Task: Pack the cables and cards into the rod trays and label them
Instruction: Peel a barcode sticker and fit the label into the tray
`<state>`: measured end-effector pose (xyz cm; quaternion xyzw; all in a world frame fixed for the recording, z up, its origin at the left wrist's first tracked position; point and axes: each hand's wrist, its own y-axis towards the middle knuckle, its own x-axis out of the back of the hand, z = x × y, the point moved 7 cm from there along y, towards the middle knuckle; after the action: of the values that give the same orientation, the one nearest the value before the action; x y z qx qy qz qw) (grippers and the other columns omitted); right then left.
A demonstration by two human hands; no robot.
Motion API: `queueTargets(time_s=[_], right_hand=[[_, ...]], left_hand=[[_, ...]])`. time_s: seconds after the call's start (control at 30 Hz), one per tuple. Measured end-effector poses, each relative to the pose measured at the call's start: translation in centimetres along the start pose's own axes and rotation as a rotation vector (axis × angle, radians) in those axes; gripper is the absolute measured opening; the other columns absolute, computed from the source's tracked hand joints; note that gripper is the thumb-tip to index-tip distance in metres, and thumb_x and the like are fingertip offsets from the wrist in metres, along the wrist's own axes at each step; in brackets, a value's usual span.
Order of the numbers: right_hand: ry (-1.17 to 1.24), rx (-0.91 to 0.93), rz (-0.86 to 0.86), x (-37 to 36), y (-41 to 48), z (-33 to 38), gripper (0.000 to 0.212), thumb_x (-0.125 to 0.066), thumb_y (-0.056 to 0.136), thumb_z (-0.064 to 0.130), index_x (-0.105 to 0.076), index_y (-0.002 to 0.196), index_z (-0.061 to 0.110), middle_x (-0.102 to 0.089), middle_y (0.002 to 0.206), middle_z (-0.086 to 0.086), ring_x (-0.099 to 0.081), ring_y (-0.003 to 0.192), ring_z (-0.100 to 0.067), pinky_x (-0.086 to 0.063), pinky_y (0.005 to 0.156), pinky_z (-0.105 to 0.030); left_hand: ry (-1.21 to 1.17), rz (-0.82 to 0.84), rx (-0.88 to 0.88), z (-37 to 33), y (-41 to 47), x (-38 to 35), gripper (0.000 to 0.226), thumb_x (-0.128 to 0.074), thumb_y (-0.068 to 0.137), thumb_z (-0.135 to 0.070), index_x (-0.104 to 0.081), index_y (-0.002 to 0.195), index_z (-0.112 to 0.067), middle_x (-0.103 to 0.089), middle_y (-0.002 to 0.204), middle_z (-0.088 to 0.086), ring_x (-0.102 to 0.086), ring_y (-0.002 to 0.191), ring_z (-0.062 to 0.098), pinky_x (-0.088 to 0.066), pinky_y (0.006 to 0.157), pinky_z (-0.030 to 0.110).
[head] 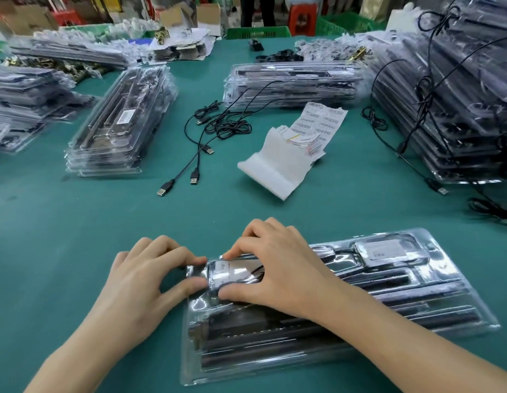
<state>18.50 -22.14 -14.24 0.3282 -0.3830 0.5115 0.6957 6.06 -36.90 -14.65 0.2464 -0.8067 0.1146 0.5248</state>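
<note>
Left hand [144,282] and right hand [278,268] pinch the card [232,269] between them at the left end of the rod tray [417,302], which stretches rightward along the near edge of the table [76,222].

Before you a clear rod tray [190,361] lies flat, slanting away to your right, with dark rods in its channels. A white printed card [232,272] sits in its near-left pocket and a second card [388,251] in the far-right one. Loose black USB cables [218,129] tangle mid-table, near the barcode label sheets [317,123].
</note>
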Motion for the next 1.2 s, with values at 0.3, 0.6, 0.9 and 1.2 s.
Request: queueTargets(time_s=[0.3,0.6,0.9,1.2], right_hand=[[-0.051,-0.024,0.03,-0.2,0.1,-0.1,0.059,-0.059,0.076,0.081,-0.062,0.122,0.043,-0.043,0.108,0.017,-0.038,0.107,-0.006,-0.035,0.098,-0.037],[-0.045,-0.148,0.197,0.7,2.0,-0.9,0.042,-0.058,0.09,0.065,-0.062,0.101,0.024,-0.06,0.099,0.006,-0.053,0.102,-0.018,-0.048,0.088,-0.041],[-0.257,-0.108,0.572,1.1,3.8,0.2,0.06,-0.06,0.092,0.063,-0.047,0.063,0.012,-0.047,0.063,-0.001,-0.045,0.059,-0.018,-0.035,0.053,-0.032],[-0.019,-0.095,0.56,1.4,2.9,-0.3,0.057,-0.064,0.09,0.06,-0.066,0.117,0.009,-0.068,0.097,-0.003,-0.062,0.085,-0.017,-0.038,0.064,-0.029]], left_hand=[[0.085,0.195,-0.132,-0.6,1.1,0.5,0.059,-0.043,0.072,-0.092,-0.062,0.111,-0.052,-0.048,0.119,-0.032,-0.04,0.116,-0.003,-0.033,0.093,0.03],[-0.019,0.361,-0.096,-1.1,2.7,-0.2,0.056,-0.074,0.067,-0.078,-0.058,0.111,-0.047,-0.053,0.108,-0.023,-0.046,0.109,-0.002,-0.041,0.099,0.03],[0.042,0.558,-0.07,-2.0,4.1,-0.6,0.05,-0.084,0.07,-0.059,-0.054,0.107,-0.043,-0.051,0.108,-0.02,-0.043,0.11,-0.006,-0.038,0.095,0.015],[-0.27,0.524,-0.051,-2.0,3.5,-0.1,0.048,-0.095,0.065,-0.04,-0.061,0.099,-0.037,-0.068,0.093,-0.011,-0.064,0.088,0.007,-0.048,0.078,0.022]])
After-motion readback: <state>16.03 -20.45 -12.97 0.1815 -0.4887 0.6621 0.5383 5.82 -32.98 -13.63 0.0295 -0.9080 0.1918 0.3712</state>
